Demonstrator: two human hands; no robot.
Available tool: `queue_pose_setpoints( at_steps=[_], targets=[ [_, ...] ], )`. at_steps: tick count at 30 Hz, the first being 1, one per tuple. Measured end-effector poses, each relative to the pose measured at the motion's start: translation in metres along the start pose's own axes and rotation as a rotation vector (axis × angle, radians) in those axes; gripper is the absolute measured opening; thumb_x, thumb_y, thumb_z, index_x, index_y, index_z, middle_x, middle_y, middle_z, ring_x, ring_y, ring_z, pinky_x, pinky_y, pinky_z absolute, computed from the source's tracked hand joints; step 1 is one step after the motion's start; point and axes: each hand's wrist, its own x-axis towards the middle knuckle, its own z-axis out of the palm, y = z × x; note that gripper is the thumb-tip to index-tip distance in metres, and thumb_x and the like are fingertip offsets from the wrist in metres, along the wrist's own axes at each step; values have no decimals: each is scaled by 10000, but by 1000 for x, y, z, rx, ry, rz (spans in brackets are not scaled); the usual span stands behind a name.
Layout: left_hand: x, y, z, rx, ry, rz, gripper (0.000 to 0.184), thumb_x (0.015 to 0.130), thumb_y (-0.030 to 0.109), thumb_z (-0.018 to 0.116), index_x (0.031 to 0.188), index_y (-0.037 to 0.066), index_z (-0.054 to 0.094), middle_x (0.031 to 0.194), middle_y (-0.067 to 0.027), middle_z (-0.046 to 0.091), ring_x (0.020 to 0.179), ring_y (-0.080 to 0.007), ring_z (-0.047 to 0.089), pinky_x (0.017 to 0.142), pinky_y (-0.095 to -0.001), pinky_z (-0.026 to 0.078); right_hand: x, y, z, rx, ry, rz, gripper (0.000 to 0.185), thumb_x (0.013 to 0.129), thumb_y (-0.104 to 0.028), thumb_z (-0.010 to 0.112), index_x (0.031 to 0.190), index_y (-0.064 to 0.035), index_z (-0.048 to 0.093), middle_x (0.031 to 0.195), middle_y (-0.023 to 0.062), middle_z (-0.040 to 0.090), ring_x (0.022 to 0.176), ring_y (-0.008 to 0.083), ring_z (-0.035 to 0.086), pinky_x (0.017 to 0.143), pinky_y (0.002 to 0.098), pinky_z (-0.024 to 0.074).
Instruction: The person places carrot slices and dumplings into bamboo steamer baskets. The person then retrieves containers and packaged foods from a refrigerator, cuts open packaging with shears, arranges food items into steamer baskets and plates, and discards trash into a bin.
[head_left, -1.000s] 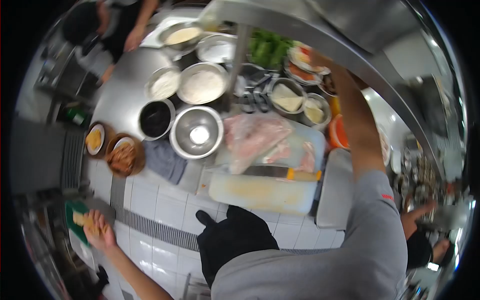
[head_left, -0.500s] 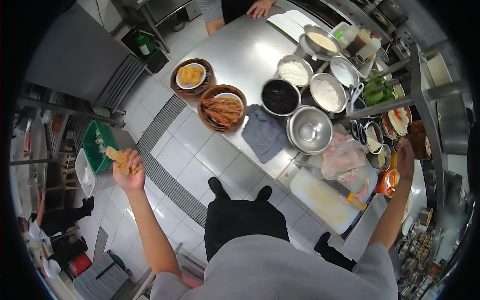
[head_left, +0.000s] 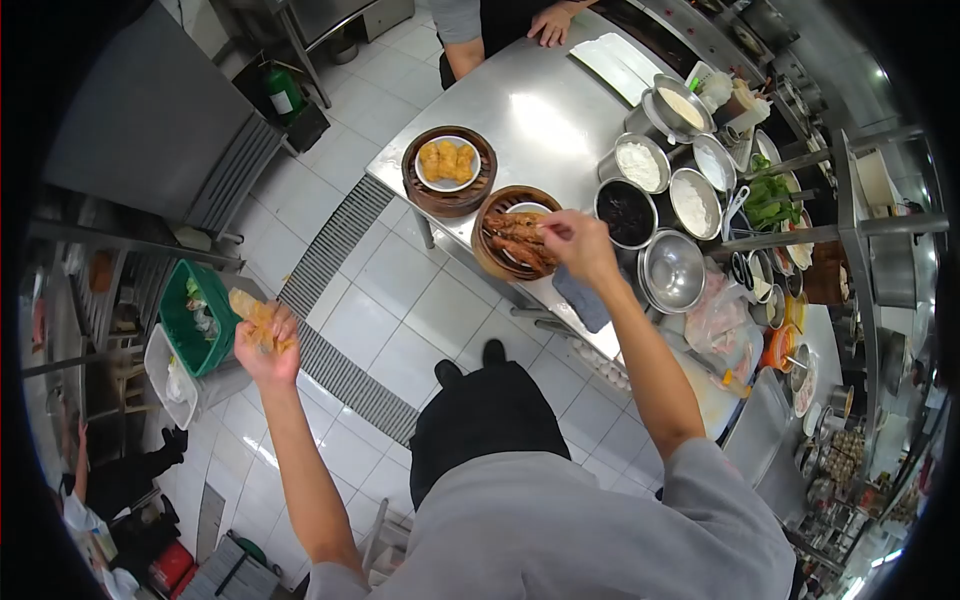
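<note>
My left hand (head_left: 266,348) is out over the floor at the left, its fingers closed on a crumpled, see-through amber sheet (head_left: 258,312). My right hand (head_left: 580,245) reaches across to a bamboo steamer (head_left: 488,266) on the table. Its fingers are pinched together at the right side of the reddish-brown braised chicken feet (head_left: 515,240), which sit in a white dish; what the fingertips grip is hidden. Behind it stands a second bamboo steamer (head_left: 450,203) holding a white dish of yellow dumplings (head_left: 446,160).
Steel bowls (head_left: 672,270) and containers of white powder (head_left: 640,165) and a dark food (head_left: 627,213) stand right of the steamers. A grey cloth (head_left: 582,300) lies below my right wrist. A green bin (head_left: 212,350) is at the left. Across the steel table (head_left: 470,95) rests another person's hand (head_left: 549,25).
My right hand has swung from the ingredient containers at the right to the steamer of chicken feet. My left hand still holds the amber sheet. The view has shifted.
</note>
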Motion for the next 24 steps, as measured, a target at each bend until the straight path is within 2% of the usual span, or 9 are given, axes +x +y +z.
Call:
queue_pose_setpoints(
  at_steps=[2,4,7,11,13,18,19,22,24],
  targets=[
    [2,14,-10,-2,6,-14,184,801,154,518,929,45,444,778,-73,401,670,-168,383,560,-285,340,-2,-17,14,-168,-14,-65,178,838,-76,694,1004,-31,739,978,87,724,814,211,677,729,349,543],
    [-1,29,-16,32,109,42,200,795,146,524,951,46,448,787,-76,400,674,-170,382,558,-284,342,-3,-26,20,-518,60,-439,148,806,-83,708,943,-58,758,1061,89,712,933,264,652,808,387,505],
    [5,52,-44,11,142,45,216,790,139,528,967,43,451,795,-78,401,680,-171,382,554,-284,344,-4,-24,18,-525,-11,-369,156,790,-96,725,944,-92,747,1079,68,703,1013,251,623,860,391,465],
    [31,77,-63,61,270,77,254,777,138,537,998,33,468,802,-83,419,677,-174,384,548,-285,344,9,-31,9,-436,-52,-207,139,783,-98,732,922,-103,737,1016,66,707,968,268,636,870,401,458],
    [48,84,-66,60,284,76,260,774,137,538,1002,30,472,802,-84,421,675,-174,383,549,-284,343,17,-39,3,-399,-203,-124,106,781,-90,731,885,-107,731,958,57,707,928,267,645,848,405,466],
    [85,90,-57,69,323,105,257,773,135,547,994,22,482,800,-80,423,674,-173,382,546,-284,340,59,-47,-25,-346,-150,-108,183,768,-169,726,916,-61,716,786,113,671,709,309,635,654,416,505],
    [90,87,-56,59,267,70,255,777,135,545,997,18,489,800,-78,420,674,-172,382,542,-286,345,74,-45,-28,-478,-192,-23,193,767,-174,723,925,-64,730,780,123,647,743,310,639,680,410,513],
    [108,63,-43,54,179,-38,252,790,143,534,1008,20,506,800,-72,427,677,-169,390,533,-288,360,106,-7,-23,-615,-220,-110,214,765,-210,727,926,-69,741,807,125,641,797,312,649,711,422,520],
    [116,37,-39,65,173,-170,263,802,158,520,1031,30,534,803,-63,458,681,-167,407,526,-292,379,118,6,-21,-667,-412,-175,232,769,-244,718,929,-78,749,838,123,643,843,319,651,741,444,519]
  ],
)
